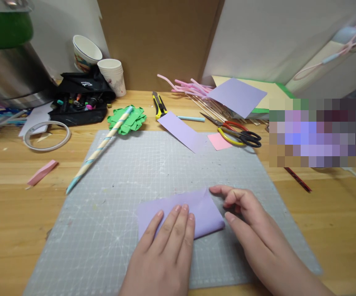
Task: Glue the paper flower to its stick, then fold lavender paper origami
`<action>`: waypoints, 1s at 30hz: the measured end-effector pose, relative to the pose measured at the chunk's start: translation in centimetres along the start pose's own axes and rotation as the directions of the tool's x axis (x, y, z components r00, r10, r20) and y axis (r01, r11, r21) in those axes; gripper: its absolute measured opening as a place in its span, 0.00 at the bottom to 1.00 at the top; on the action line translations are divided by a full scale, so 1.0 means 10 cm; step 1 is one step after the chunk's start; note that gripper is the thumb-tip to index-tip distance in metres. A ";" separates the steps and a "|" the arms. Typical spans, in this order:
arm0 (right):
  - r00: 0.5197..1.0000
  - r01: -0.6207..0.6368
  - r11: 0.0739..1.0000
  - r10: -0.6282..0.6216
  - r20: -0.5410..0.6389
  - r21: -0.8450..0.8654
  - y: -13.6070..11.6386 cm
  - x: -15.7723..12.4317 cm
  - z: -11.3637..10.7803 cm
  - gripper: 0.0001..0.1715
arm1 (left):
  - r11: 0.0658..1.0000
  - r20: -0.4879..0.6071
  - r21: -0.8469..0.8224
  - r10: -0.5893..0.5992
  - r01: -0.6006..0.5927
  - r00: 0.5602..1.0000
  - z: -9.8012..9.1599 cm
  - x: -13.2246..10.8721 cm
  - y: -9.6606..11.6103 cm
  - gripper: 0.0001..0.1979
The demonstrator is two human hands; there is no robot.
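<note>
A sheet of purple paper (pixel 207 213) lies folded over on the grey cutting mat (pixel 110 238), its lower right edge rounded at the fold. My left hand (pixel 165 250) rests flat on the paper's left half, fingers stretched out. At the paper's right end is my right hand (pixel 252 222), fingers apart and holding nothing. Its index fingertip touches or nearly touches the upper right corner, and the thumb is close to the right edge. Across the mat's upper left leans a spiral-striped paper stick (pixel 99 150) over a green folded-paper piece (pixel 134 123).
Beyond the mat are a yellow utility knife (pixel 158 105), purple paper strip (pixel 179 129), pink paper square (pixel 219 141), scissors (pixel 245 137) and red-handled pliers (pixel 227 123). A tape roll (pixel 26 142), black pencil case (pixel 82 94) and paper cups (pixel 112 76) stand left. A blurred patch covers the right.
</note>
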State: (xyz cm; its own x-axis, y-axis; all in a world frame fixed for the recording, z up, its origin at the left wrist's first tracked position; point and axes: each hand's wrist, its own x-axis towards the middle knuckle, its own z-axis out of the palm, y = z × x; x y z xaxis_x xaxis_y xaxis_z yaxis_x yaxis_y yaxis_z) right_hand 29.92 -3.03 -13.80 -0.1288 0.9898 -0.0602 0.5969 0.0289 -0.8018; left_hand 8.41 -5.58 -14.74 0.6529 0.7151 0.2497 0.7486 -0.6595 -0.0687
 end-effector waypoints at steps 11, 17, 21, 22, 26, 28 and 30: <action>0.998 -0.061 0.997 0.060 0.028 0.041 -0.03 0.01 -0.01 0.04 | 1.000 0.023 0.005 0.005 -0.005 1.000 0.01 -0.01 0.00 0.23; 0.998 -0.065 0.997 0.064 0.022 0.052 -0.04 0.00 0.01 0.04 | 1.000 0.009 0.005 0.013 -0.013 1.000 -0.02 0.01 -0.02 0.23; 0.998 -0.058 0.997 0.057 0.017 0.048 -0.02 0.00 0.01 0.04 | 1.000 -0.027 -0.004 0.002 -0.002 1.000 -0.03 0.03 -0.01 0.22; 0.998 -0.053 0.997 0.053 0.017 0.047 -0.02 0.00 0.01 0.04 | 1.000 -0.026 -0.005 0.001 -0.001 1.000 -0.03 0.04 -0.01 0.22; 0.999 -0.050 0.998 0.050 0.015 0.040 -0.01 0.00 0.01 0.04 | 1.000 -0.037 -0.007 -0.004 0.004 0.999 -0.02 0.05 -0.01 0.22; 0.999 -0.048 0.998 0.047 0.014 0.040 -0.01 0.00 0.01 0.04 | 1.000 -0.044 -0.007 -0.006 0.005 0.999 -0.02 0.05 -0.01 0.22; 0.999 -0.040 0.999 0.039 0.015 0.037 -0.01 0.01 0.01 0.04 | 1.000 -0.040 -0.003 -0.002 0.002 0.999 -0.02 0.05 -0.01 0.22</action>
State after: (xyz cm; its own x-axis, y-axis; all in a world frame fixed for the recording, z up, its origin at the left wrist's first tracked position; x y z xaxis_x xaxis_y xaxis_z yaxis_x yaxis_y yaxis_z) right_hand 29.78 -2.97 -13.74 -0.1171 0.9880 -0.1006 0.5720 -0.0157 -0.8201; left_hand 8.59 -5.23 -14.39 0.6463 0.7064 0.2887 0.7494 -0.6588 -0.0658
